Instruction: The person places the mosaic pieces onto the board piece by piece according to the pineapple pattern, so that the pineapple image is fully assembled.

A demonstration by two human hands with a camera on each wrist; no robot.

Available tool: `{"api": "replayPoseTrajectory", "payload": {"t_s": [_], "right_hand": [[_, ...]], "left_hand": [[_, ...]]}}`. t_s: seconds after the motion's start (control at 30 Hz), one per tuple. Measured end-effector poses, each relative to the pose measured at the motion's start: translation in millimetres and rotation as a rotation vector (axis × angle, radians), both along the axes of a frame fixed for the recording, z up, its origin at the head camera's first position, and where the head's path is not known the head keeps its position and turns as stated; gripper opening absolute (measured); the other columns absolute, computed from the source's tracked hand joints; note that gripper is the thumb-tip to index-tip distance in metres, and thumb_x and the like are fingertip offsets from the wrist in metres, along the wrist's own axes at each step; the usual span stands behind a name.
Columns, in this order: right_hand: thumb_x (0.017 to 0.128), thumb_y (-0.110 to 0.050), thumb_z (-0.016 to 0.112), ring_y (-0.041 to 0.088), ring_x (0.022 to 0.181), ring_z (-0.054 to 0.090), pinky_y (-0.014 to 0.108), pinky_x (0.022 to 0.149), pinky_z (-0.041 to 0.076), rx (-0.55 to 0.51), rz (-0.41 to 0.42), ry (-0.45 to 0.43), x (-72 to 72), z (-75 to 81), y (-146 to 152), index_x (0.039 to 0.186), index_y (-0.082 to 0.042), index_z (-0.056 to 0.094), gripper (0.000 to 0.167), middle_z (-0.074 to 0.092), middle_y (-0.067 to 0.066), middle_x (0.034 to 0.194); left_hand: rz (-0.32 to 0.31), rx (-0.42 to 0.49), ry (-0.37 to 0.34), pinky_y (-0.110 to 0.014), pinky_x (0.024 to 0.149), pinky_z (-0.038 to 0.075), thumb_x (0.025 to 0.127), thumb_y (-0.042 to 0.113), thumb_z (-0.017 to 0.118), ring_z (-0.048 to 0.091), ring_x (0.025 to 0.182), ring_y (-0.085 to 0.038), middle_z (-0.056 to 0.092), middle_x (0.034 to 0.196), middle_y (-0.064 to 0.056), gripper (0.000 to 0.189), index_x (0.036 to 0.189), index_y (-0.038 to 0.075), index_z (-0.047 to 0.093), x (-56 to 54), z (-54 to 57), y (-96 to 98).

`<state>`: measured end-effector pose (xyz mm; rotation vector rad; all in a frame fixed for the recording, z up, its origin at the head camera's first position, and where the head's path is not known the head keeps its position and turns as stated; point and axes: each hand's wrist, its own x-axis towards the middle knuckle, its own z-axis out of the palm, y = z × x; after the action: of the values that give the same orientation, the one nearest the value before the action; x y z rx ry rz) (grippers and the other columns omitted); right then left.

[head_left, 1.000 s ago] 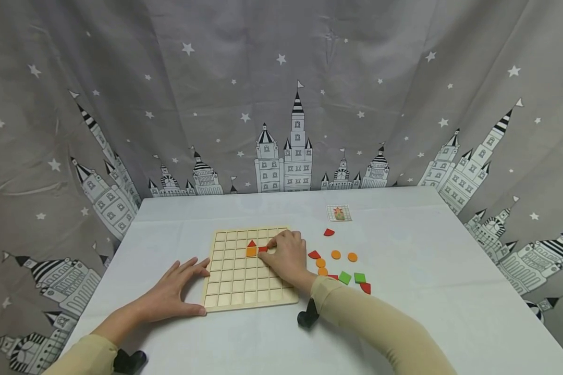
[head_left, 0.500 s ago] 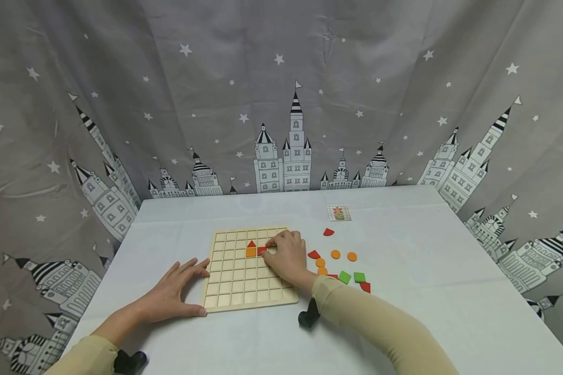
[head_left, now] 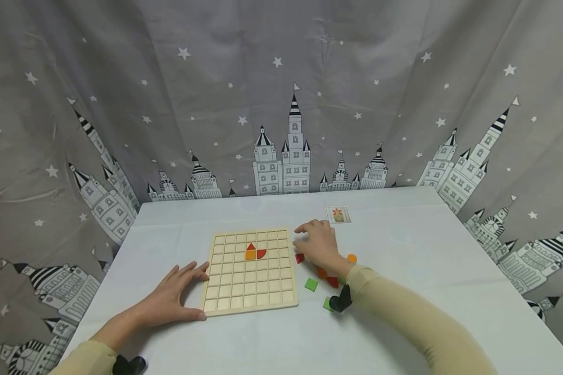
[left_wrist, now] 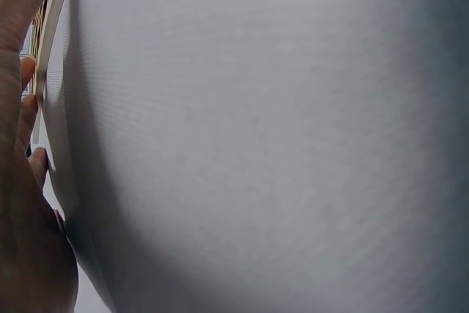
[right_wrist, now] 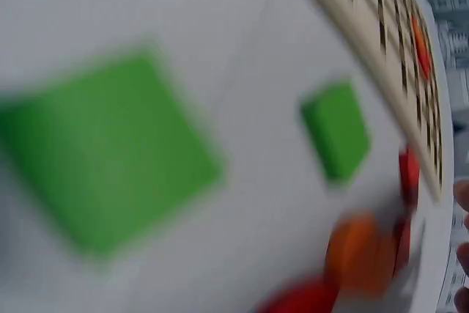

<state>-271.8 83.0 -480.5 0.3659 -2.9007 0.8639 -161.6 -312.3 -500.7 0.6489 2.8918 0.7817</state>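
Observation:
In the head view my left hand rests at the left edge of a pale wooden grid board, fingers spread, thumb at the near corner. On the board sit a red triangle, an orange square below it and a red quarter circle beside the square. My right hand is just right of the board, over the loose pieces, with thumb and index finger apart and nothing between them. A red piece lies below its thumb. The left wrist view is mostly white tabletop beside my left hand.
Right of the board lie a green square, another green square by the wrist camera, a red piece and orange discs, partly hidden by my arm. A small picture card lies farther back, before a grey castle-print curtain.
My right hand has let go of the red quarter circle on the board and moved right, over the loose pieces. The green squares have shifted left and nearer. My left hand stays put.

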Motion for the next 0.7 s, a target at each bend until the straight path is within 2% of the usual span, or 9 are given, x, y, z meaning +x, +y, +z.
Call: {"api": "replayPoseTrajectory", "payload": {"t_s": [0.17, 0.37, 0.53, 0.7], "right_hand": [[0.090, -0.030, 0.071, 0.031, 0.118, 0.046, 0.049, 0.097, 0.042, 0.093, 0.009, -0.021, -15.2, -5.7, 44.5, 0.121, -0.018, 0.073, 0.033, 0.064, 0.006, 0.129], [0.091, -0.025, 0.069, 0.037, 0.123, 0.045, 0.056, 0.102, 0.040, 0.116, 0.054, -0.052, -29.3, -7.4, 86.4, 0.127, -0.019, 0.072, 0.036, 0.062, 0.012, 0.132], [0.094, -0.022, 0.067, 0.036, 0.125, 0.044, 0.057, 0.106, 0.039, 0.095, 0.099, -0.117, -36.4, -7.7, 102.2, 0.132, -0.022, 0.069, 0.039, 0.059, 0.012, 0.138], [0.097, -0.019, 0.066, 0.033, 0.121, 0.045, 0.054, 0.103, 0.043, 0.081, 0.149, -0.168, -39.8, -7.9, 105.1, 0.132, -0.025, 0.070, 0.036, 0.058, 0.011, 0.137]], "left_hand": [[0.004, -0.001, -0.008, -0.066, 0.122, 0.006, 0.067, 0.071, 0.082, 0.023, 0.151, -0.044, 0.038, 0.162, -0.007, 0.082, 0.129, 0.026, 0.055, 0.8, -0.8, -0.5], [-0.004, 0.010, 0.004, -0.067, 0.121, 0.007, 0.067, 0.070, 0.083, 0.024, 0.150, -0.044, 0.040, 0.162, -0.008, 0.081, 0.129, 0.025, 0.056, -0.4, 1.3, -0.7], [0.000, 0.010, 0.007, -0.067, 0.121, 0.007, 0.067, 0.071, 0.083, 0.025, 0.150, -0.043, 0.040, 0.161, -0.007, 0.081, 0.128, 0.025, 0.056, -0.3, 1.4, -0.2], [0.009, 0.011, 0.000, -0.067, 0.121, 0.007, 0.067, 0.071, 0.083, 0.024, 0.150, -0.043, 0.040, 0.161, -0.007, 0.081, 0.128, 0.025, 0.056, 2.1, -1.0, -0.3]]}}
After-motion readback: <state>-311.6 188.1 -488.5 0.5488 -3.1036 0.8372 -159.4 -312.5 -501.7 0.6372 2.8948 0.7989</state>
